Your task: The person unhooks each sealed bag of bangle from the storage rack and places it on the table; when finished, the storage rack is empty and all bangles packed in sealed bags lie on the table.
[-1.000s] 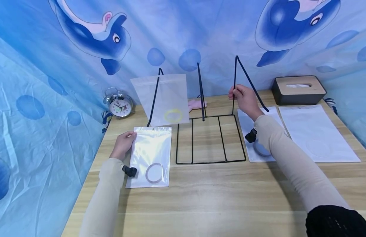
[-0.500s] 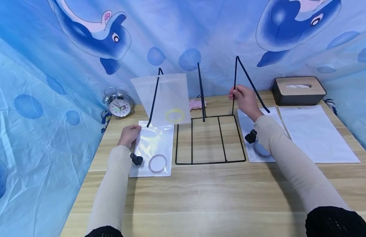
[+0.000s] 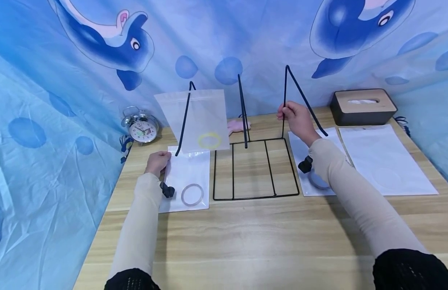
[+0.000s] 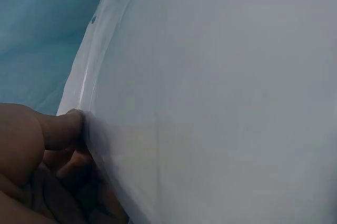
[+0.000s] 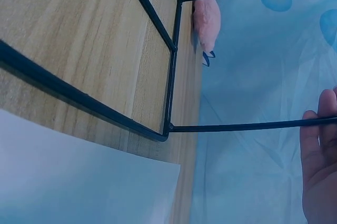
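Clk spots go from the mid of the base of the black wire rack [image 3: 242, 108], head view. Alarm clock [image 3: 143, 131] at 10 o'clock has marks on its face, too small to read. Table [image 3: 263, 241] has more stuff: tissue box [image 3: 361, 117] w/ wood top at 2 o'clock, pink soft thing [image 3: 235, 126] behind rack at 11, two white bags at 3: the near bag [image 3: 308, 191] w/ a blue roll [image 3: 316, 181], the far bag [image 3: 394, 153] w/ a faint ring. Blue cloth [image 3: 267, 40] w/ dolphins hangs at 12. A see-thru bag [image 3: 205, 114] w/ a yellow ring [image 3: 209, 134] hangs on the rack's L prong at 10 and blocks the top of the silvery bag [image 3: 180, 173], which is at 9 w/ a thin ring [image 3: 182, 195]. R arm cuts across the near bag and part of the blue roll. L arm comes from abt 8 o'clock, R arm from abt 4, both in pale sleeves. L hand [image 3: 157, 162], narrow, pinches the silvery bag's edge at that bag's 10 o'clock; can't tell if the bag's top is off the table. R hand [image 3: 298, 123] at btwn 1 and 2 holds the rack's R upright bar, fingers curled round it.
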Demonstrator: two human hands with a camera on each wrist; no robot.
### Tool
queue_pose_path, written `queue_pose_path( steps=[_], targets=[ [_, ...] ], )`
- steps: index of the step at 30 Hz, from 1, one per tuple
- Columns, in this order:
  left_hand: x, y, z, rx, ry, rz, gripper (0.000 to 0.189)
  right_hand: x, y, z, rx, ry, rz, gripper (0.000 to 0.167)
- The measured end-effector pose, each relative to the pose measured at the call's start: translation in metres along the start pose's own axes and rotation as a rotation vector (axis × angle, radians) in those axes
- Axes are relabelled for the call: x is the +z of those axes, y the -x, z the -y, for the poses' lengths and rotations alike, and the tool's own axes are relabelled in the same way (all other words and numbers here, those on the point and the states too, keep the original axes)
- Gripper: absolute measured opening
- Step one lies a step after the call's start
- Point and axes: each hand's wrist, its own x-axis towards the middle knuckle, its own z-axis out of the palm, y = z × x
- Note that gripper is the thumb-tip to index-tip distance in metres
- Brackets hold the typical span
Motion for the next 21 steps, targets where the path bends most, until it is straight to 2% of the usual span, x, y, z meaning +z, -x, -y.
queue_pose_path(
  steps=[8, 11, 18, 21],
  targets=[
    [-0.0024, 0.0012, 0.0004, -0.049, 0.005, 0.016, 0.048, 0.0004, 0.0, 0.0013, 0.015, 0.002, 0.001, 0.025],
    [-0.0035, 0.0025, 0.0009, -0.048, 0.009, 0.004, 0.048, 0.0003, 0.0003, 0.0001, 0.013, 0.002, 0.003, 0.026],
    [-0.0057, 0.0042, 0.0009, -0.04, 0.169, -0.005, 0.043, 0.0007, -0.0007, -0.0004, 0.0, -0.016, -0.002, 0.027],
    [-0.0071, 0.0046, 0.0038, -0.049, 0.181, -0.008, 0.044, 0.0007, -0.0006, -0.0002, -0.004, -0.023, -0.001, 0.027]
  ],
)
